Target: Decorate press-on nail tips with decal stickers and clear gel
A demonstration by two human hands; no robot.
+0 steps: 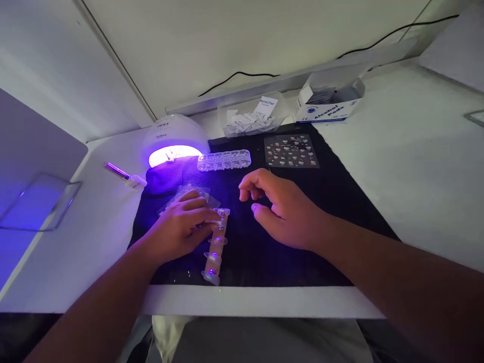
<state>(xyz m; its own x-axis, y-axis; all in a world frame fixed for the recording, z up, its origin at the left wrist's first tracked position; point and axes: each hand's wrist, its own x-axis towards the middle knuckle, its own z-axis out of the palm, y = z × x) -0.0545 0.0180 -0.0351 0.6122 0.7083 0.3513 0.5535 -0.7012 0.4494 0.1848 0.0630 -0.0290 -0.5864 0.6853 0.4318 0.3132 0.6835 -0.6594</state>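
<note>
On the black cloth (pixel 257 262) lies a narrow strip (pixel 217 247) bearing several clear false nail tips, some with shiny gems that reflect purple. My left hand (pixel 181 224) is at the strip's upper end, thumb and index finger pinched on a nail tip (pixel 220 222) there. Partly under that hand are clear sticker sheets (pixel 204 194). To the right, my right hand (pixel 282 206) hovers over the cloth with curled fingers and the thumb apart from them; nothing shows between them. A clear compartment case (pixel 224 160) with small pieces sits beyond both hands.
A white nail lamp (pixel 176 133) glows purple at the back left, near a nail polish brush or tube (pixel 124 174). A patterned sticker sheet (pixel 291 151) lies at the cloth's far right. Behind stand a clear bin (pixel 251 128) of alcohol pad packets and an Alcohol Pads box (pixel 328 108).
</note>
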